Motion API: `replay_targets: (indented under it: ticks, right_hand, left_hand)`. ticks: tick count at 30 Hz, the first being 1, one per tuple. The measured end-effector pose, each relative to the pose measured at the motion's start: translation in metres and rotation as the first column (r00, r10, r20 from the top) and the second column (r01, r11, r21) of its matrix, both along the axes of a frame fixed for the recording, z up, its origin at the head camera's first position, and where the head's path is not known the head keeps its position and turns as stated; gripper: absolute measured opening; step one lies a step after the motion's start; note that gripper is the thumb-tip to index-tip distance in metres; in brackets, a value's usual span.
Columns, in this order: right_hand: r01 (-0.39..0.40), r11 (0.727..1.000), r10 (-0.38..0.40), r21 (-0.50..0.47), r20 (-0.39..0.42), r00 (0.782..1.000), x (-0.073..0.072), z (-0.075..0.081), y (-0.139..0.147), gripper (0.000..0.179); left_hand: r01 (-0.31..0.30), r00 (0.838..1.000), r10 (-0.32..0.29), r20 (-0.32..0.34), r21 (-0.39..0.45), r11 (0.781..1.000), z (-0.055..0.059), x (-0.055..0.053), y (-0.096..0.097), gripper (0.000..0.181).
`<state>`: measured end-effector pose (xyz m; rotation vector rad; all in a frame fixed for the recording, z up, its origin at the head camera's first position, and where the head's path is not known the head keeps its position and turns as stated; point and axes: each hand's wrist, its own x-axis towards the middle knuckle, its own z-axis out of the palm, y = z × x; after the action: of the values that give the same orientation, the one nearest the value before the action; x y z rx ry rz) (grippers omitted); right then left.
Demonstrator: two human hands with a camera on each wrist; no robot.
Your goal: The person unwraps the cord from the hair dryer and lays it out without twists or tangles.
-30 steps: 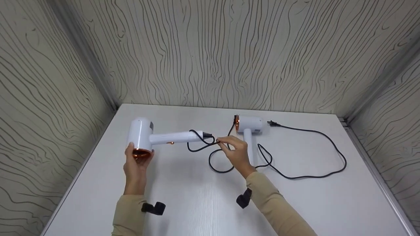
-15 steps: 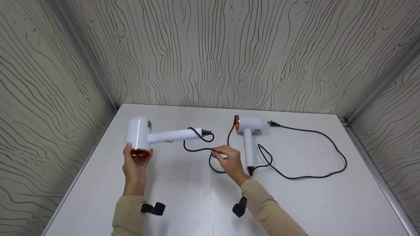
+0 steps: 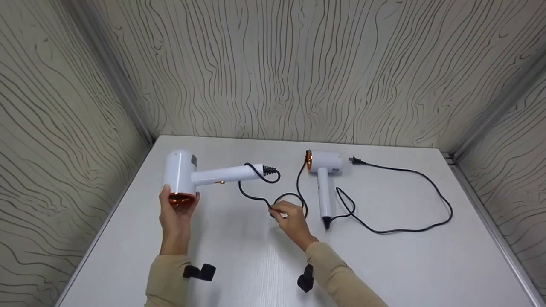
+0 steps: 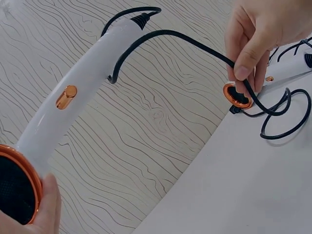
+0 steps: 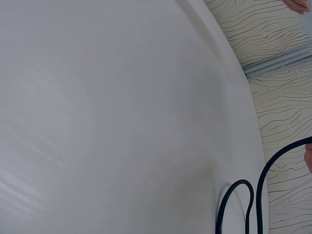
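My left hand (image 3: 175, 219) grips the head of a white hair dryer (image 3: 179, 170) near its copper-coloured rim, holding it above the table. Its handle points right, and a black cord (image 3: 251, 197) loops once around the handle's end. Between thumb and fingers my right hand (image 3: 292, 221) pinches this cord, a short way from the handle. In the left wrist view, the cord (image 4: 195, 43) arches from the handle to the pinching right hand (image 4: 258, 44). Only a few fingertips show at the right edge of the right wrist view, beside the cord (image 5: 263, 180).
A second white hair dryer (image 3: 325, 162) lies on the white table (image 3: 384, 264), handle toward me. Its black cord curves out to the right, ending in a plug (image 3: 356, 160) near the dryer's head. Patterned panels (image 3: 273, 76) wall the table at the back and sides.
My right hand has moved left and toward me with the cord, away from the handle's end. The cord's loop around the handle has loosened. The left hand has barely shifted.
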<state>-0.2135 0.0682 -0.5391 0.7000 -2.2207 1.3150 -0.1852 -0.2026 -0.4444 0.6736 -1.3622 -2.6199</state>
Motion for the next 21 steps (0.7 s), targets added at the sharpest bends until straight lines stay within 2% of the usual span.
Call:
replay_targets:
  ticks: [8, 12, 21]
  right_hand:
    - [-0.036, 0.997, 0.032, 0.07, 0.063, 0.998, 0.006, -0.01, -0.004, 0.005]
    - [-0.055, 0.992, 0.043, 0.116, 0.103, 0.994, 0.009, -0.015, -0.004, 0.007]
    - [-0.088, 0.97, 0.015, 0.225, 0.306, 0.952, 0.012, -0.017, -0.006, 0.012]
  left_hand:
    - [0.023, 1.0, -0.023, -0.01, -0.003, 1.0, 0.004, 0.0, 0.004, 0.069]
    - [0.015, 1.0, -0.014, -0.02, 0.015, 1.0, 0.004, 0.0, 0.005, 0.068]
    - [-0.002, 0.999, 0.001, -0.053, -0.015, 1.0, 0.003, -0.001, 0.009, 0.061]
